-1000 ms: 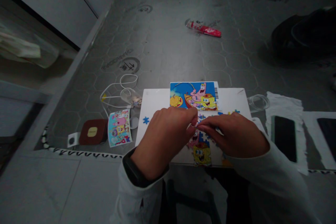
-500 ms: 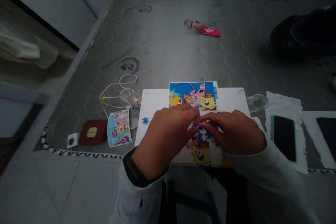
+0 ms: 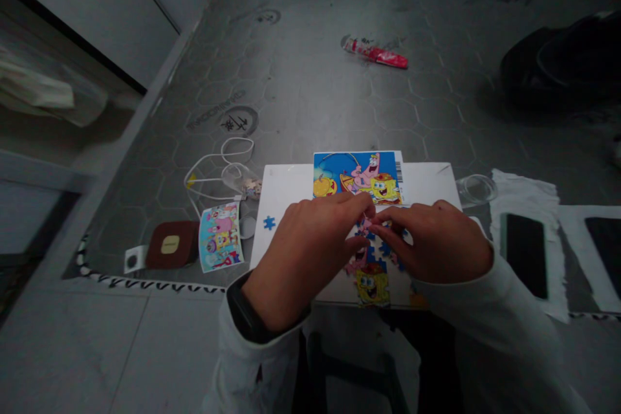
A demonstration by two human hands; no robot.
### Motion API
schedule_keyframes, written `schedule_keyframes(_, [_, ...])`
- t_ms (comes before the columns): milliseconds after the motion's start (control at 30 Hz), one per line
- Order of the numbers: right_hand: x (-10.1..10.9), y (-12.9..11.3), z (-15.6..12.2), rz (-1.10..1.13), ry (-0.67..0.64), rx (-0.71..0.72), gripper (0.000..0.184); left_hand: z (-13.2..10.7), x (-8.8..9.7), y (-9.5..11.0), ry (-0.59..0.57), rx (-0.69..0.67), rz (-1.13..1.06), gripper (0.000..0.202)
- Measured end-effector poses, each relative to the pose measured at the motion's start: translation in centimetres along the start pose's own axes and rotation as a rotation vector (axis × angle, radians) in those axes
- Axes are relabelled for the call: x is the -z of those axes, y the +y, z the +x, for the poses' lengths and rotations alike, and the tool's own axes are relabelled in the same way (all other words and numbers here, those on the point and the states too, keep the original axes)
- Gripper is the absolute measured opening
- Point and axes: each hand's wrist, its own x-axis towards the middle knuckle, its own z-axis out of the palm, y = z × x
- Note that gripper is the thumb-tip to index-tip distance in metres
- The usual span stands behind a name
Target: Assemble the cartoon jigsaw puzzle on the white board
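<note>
Over the white box-like board [image 3: 288, 191], my left hand [image 3: 323, 233] and my right hand [image 3: 427, 239] meet with fingertips almost touching. Each hand is closed in a pinch around a small pinkish jigsaw piece [image 3: 366, 225], mostly covered by the fingers. Below them lies a partly joined jigsaw puzzle [image 3: 372, 284] with a yellow cartoon face at its near edge; my hands hide much of it. Just beyond the fingers is the picture card [image 3: 356, 174], showing pink and yellow characters on blue. A loose blue jigsaw piece [image 3: 268, 222] rests near the board's left side.
Left of the board are a second picture card [image 3: 220, 236], a brown box [image 3: 172, 244] and a white cable [image 3: 208, 156]. To the right are a roll of clear tape [image 3: 478, 189] and a phone [image 3: 524, 252] on tissue. A red packet [image 3: 376, 53] lies farther off on the grey mat.
My fingertips have shifted slightly to the right and parted a little, so more of the pinkish piece shows between them. Everything around has stayed put.
</note>
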Motion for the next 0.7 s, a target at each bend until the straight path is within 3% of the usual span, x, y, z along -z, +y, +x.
schedule_keyframes(200, [0.01, 0.0, -0.04, 0.03, -0.04, 0.004, 0.018, 0.31, -0.03, 0.2, -0.035, 0.072, -0.011, 0.016])
schedule_keyframes(433, [0.09, -0.08, 0.01, 0.052, -0.064, -0.015, 0.017, 0.3, 0.14, 0.36, -0.024, 0.064, -0.02, 0.016])
schedule_keyframes(700, [0.37, -0.41, -0.29, 0.089, 0.049, -0.053, 0.019, 0.17, 0.04, 0.31, -0.045, 0.159, 0.017, 0.042])
